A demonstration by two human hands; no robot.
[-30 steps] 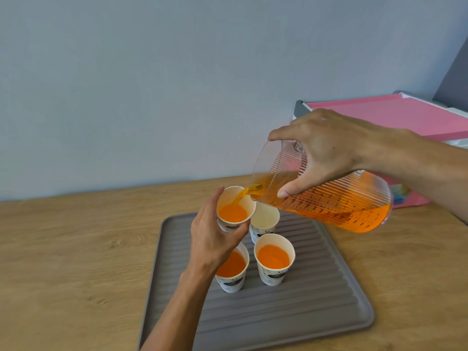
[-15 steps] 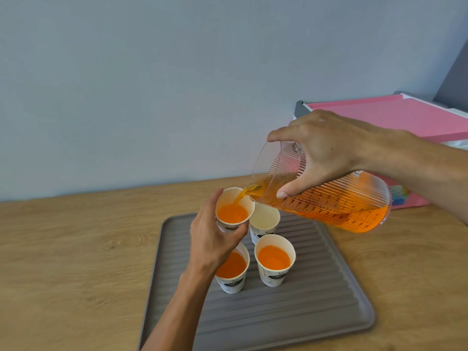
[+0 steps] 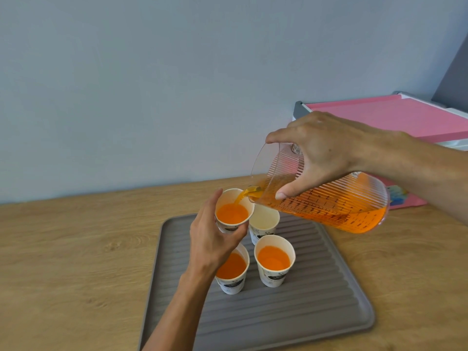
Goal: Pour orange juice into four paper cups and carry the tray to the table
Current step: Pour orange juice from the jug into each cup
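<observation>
A grey ribbed tray (image 3: 316, 312) lies on the wooden counter. My right hand (image 3: 321, 150) grips a clear ribbed measuring jug (image 3: 336, 201) of orange juice, tilted left, and a thin stream runs from its spout into a paper cup (image 3: 234, 211). My left hand (image 3: 212, 239) holds that cup at the tray's far left; it is well filled with juice. Behind it stands an empty paper cup (image 3: 264, 219). Two near cups hold juice: one (image 3: 233, 269) partly hidden by my left wrist, one (image 3: 274, 259) to its right.
A pink-topped box (image 3: 395, 115) with grey corners sits at the back right by the blue wall. Bare wooden counter (image 3: 76, 249) stretches to the left of the tray and along its right side.
The juice level in the held cup has risen a little. Both hands and the jug have stayed nearly where they were.
</observation>
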